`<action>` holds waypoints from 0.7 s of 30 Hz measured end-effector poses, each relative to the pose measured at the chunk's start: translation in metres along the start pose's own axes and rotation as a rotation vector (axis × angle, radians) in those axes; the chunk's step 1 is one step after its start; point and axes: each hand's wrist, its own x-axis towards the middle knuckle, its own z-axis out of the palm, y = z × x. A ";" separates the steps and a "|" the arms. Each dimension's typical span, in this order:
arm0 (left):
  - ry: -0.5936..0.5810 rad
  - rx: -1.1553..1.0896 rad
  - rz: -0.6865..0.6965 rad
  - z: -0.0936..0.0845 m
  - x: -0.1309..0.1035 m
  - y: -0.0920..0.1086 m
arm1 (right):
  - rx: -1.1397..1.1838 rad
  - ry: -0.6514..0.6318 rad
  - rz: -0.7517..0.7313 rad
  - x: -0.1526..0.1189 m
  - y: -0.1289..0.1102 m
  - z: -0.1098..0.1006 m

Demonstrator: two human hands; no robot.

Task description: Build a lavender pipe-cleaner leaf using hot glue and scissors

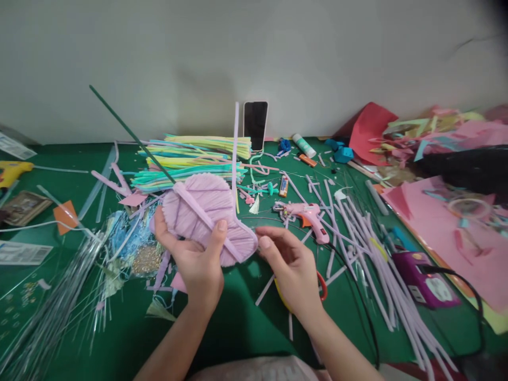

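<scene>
A lilac heart-like shape [204, 203] wrapped in fuzzy strips is held up over the table. A thin dark green stick [127, 129] extends from it toward the upper left, and a lilac strip [235, 143] stands up from its edge. My left hand [196, 259] grips the shape, the thumb on its face and the fingers behind it. My right hand [289, 264] is at the shape's right tip, thumb and forefinger pinched at the edge there; what they grip is too small to make out.
Behind lie bundled coloured strips [194, 159] and a leaning phone [255, 124]. A pink glue gun [309, 217], lilac strips [369, 264] and a purple device [424, 280] lie right. Wires [55, 312] and a blue tassel pile [130, 233] lie left. Red-handled scissors [322, 286] are partly hidden.
</scene>
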 end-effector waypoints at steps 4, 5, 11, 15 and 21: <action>-0.001 0.034 0.019 0.000 -0.001 -0.002 | -0.027 0.017 -0.074 0.002 0.000 0.008; -0.001 0.041 0.024 0.000 -0.001 -0.002 | -0.032 0.021 -0.088 0.002 0.000 0.008; 0.024 0.007 0.041 0.000 0.002 0.001 | 0.024 -0.160 -0.076 -0.004 0.001 -0.005; 0.034 -0.053 0.005 0.003 0.003 0.006 | -0.039 -0.105 -0.064 -0.009 0.001 -0.007; 0.030 -0.112 -0.081 0.004 0.002 0.006 | 0.070 -0.036 -0.011 -0.003 -0.005 0.003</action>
